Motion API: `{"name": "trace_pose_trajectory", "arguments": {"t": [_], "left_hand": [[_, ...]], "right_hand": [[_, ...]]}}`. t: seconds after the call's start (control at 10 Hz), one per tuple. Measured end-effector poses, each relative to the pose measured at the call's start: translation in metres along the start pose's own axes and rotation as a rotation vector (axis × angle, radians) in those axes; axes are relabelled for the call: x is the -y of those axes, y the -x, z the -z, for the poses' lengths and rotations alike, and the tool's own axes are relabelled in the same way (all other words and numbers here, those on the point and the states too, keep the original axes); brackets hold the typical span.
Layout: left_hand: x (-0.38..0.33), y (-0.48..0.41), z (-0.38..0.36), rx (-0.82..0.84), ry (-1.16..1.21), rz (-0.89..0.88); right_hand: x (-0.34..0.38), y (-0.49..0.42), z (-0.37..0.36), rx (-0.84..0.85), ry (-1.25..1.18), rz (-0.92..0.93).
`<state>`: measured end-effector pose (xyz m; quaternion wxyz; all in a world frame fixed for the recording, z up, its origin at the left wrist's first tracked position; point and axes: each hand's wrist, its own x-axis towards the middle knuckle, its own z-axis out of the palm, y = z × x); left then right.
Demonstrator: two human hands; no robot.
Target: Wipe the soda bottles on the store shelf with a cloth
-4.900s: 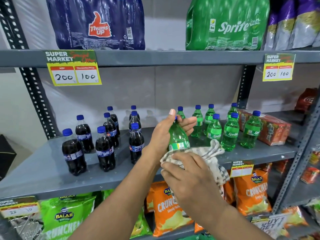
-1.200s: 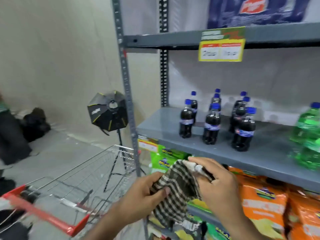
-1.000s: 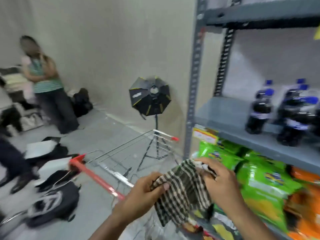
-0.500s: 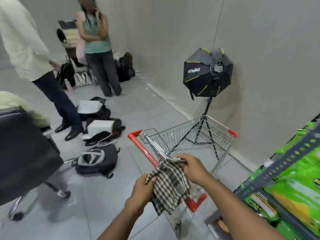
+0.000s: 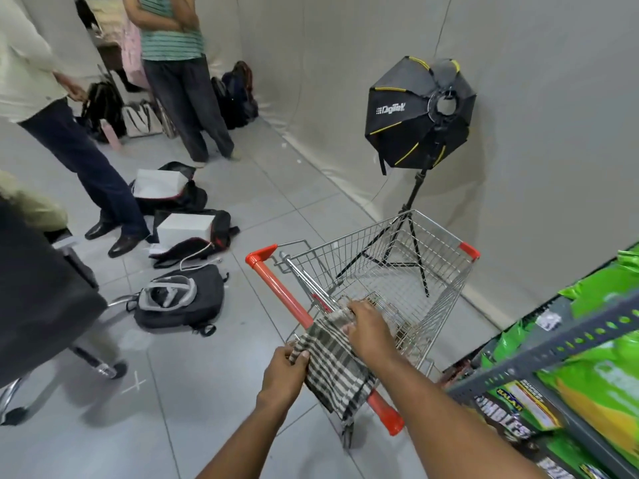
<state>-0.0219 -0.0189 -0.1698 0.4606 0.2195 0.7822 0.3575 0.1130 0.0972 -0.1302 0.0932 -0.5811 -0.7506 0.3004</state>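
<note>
now that you've turned away from the shelf, no soda bottles are in view, only the chip bags [image 5: 598, 385] at your right. your left hand [image 5: 285, 369] pinches one edge of the checked cloth [image 5: 333, 366], and your right hand [image 5: 368, 329] lies flat on it, fingers extended, pressing it over the red handle [image 5: 276, 288] of the cart [image 5: 408, 271]. draping it there suggests the wiping is finished, or at least paused.
</note>
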Motion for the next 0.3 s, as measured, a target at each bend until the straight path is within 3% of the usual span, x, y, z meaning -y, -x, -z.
{"name": "trace_pose_trajectory", "arguments": {"t": [0.2, 0.3], "left_hand": [[-0.036, 0.013, 0.004, -0.295, -0.063, -0.334], [-0.072, 0.025, -0.005, -0.286, -0.153, -0.621]], "right_hand": [[0.000, 0.006, 0.023, -0.046, 0.010, 0.016], [-0.009, 0.012, 0.060, -0.238, -0.047, 0.054]]}}
